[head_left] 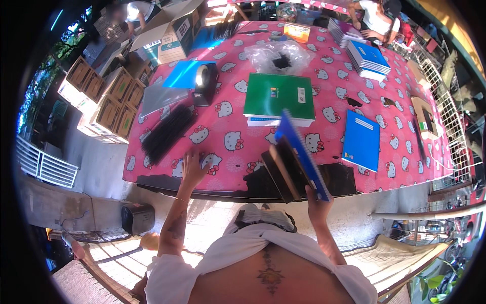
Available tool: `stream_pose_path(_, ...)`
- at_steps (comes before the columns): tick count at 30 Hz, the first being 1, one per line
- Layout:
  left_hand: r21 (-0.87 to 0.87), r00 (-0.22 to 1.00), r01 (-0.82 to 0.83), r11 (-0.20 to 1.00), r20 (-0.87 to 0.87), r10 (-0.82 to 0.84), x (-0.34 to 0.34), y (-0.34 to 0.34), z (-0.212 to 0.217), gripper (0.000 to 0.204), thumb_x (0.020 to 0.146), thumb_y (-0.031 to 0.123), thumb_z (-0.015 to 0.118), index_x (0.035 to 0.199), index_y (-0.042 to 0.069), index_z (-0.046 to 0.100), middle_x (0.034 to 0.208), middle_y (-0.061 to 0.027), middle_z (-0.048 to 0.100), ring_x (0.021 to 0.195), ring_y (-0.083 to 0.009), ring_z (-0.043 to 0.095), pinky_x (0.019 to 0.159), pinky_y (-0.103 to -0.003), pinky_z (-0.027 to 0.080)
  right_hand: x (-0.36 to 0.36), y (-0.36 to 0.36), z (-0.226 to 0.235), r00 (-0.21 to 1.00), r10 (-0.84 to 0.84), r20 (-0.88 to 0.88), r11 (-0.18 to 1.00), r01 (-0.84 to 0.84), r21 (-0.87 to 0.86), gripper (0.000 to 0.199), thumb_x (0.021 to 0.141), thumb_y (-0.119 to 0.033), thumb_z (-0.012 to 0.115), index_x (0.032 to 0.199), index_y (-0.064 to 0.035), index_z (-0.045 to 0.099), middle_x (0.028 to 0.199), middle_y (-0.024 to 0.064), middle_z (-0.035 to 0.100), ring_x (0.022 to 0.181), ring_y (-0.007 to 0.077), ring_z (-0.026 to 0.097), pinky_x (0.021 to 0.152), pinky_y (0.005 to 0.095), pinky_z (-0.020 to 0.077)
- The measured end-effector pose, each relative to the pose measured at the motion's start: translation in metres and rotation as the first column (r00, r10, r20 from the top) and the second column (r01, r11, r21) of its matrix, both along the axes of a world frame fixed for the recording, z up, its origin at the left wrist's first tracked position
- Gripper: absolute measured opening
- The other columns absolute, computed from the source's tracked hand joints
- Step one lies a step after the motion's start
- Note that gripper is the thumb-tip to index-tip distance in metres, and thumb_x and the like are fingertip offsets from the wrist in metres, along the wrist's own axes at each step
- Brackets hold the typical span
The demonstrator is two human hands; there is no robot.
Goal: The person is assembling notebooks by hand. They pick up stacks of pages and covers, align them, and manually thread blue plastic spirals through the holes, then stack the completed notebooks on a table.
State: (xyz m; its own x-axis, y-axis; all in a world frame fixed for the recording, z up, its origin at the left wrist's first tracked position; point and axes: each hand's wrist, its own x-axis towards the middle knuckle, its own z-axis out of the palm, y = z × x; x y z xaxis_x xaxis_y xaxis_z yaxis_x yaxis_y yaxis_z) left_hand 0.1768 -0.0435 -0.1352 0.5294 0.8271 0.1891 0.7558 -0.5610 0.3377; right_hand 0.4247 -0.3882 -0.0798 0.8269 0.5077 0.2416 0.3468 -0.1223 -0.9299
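While the right hand (318, 201) grips a stack of spiral notebooks (293, 157) by its lower corner, low and right of the frame's centre, the stack stands tilted above the near edge of the worktop (334, 91), its blue cover facing right and its brown edges facing left. The left hand (194, 169) lies open with fingers spread, flat on the pink cartoon-cat cloth (233, 116) near the lower left corner of the worktop, holding nothing. Just up and left of that hand lies a bundle of black binding combs (166, 133). In the middle of the frame a green notebook (279, 95) tops a low pile, just above the lifted stack. A single blue notebook (361, 140) lies flat to the right of centre, apart from the held stack. Toward the upper right sits a pile of blue notebooks (368, 60). Upper centre holds a crumpled clear plastic bag (281, 57). Cardboard boxes (104, 96) stand along the left side of the frame, beside the worktop.
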Motion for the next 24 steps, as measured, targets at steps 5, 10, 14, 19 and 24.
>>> stream_pose_path(5, 0.111, 0.989, 0.132, 0.985, -0.083, -0.123, -0.012, 0.006, -0.01, 0.053, 0.091, 0.023, 0.063, 0.141, 0.011, 0.049, 0.132, -0.0162, 0.055, 0.121, -0.0369, 0.051, 0.101, -0.052, 0.04, -0.056, 0.03, -0.008, 0.999, 0.014, -0.031, 0.991, -0.018, -0.13, 0.055, 0.077, -0.012, 0.084, 0.123, 0.0, 0.056, 0.11, 0.0144, 0.061, 0.097, 0.0226, 0.063, 0.076, 0.0322, 0.0524)
stream_pose_path(10, 0.169, 0.994, 0.014, 0.986, 0.108, -0.032, -0.023, 0.006, -0.024, 0.041, 0.092, 0.024, 0.062, 0.132, 0.014, 0.059, 0.125, -0.0099, 0.059, 0.11, -0.0356, 0.055, 0.09, -0.053, 0.046, -0.054, 0.077, 0.012, 0.917, 0.399, 0.024, 0.917, -0.398, -0.035, 0.068, 0.076, -0.02, 0.086, 0.133, -0.01, 0.051, 0.135, 0.0158, 0.043, 0.12, 0.0346, 0.049, 0.087, 0.0446, 0.0492)
stream_pose_path(14, 0.175, 0.999, -0.011, 0.984, 0.05, 0.002, -0.008, -0.01, -0.018, 0.038, 0.091, 0.025, 0.063, 0.127, 0.013, 0.062, 0.112, -0.0117, 0.061, 0.1, -0.0356, 0.056, 0.083, -0.052, 0.048, -0.019, 0.102, 0.01, 0.668, 0.39, 0.634, 0.918, -0.229, -0.324, 0.061, 0.073, -0.035, 0.084, 0.123, -0.0152, 0.056, 0.131, 0.0122, 0.044, 0.121, 0.0348, 0.045, 0.106, 0.0512, 0.0357)
stream_pose_path(19, 0.267, 0.996, 0.008, 0.964, 0.086, -0.032, -0.002, -0.02, -0.009, 0.034, 0.09, 0.027, 0.066, 0.119, 0.01, 0.063, 0.099, -0.0146, 0.061, 0.092, -0.038, 0.058, 0.079, -0.051, 0.048, 0.015, 0.093, 0.016, 0.517, 0.479, 0.709, 0.877, -0.311, -0.366, 0.06, 0.064, -0.042, 0.084, 0.111, -0.0163, 0.057, 0.12, 0.0083, 0.05, 0.118, 0.0299, 0.048, 0.107, 0.058, 0.0325)
stream_pose_path(24, 0.042, 0.971, 0.069, 0.997, 0.227, -0.077, 0.019, -0.048, 0.002, 0.038, 0.088, 0.025, 0.069, 0.119, 0.004, 0.061, 0.099, -0.0175, 0.061, 0.091, -0.0415, 0.057, 0.077, -0.051, 0.048, 0.049, 0.072, 0.01, 0.524, 0.384, 0.76, 0.919, -0.14, -0.368, 0.053, 0.065, -0.045, 0.084, 0.1, -0.0151, 0.058, 0.104, 0.0037, 0.055, 0.098, 0.0271, 0.055, 0.086, 0.0494, 0.0399)
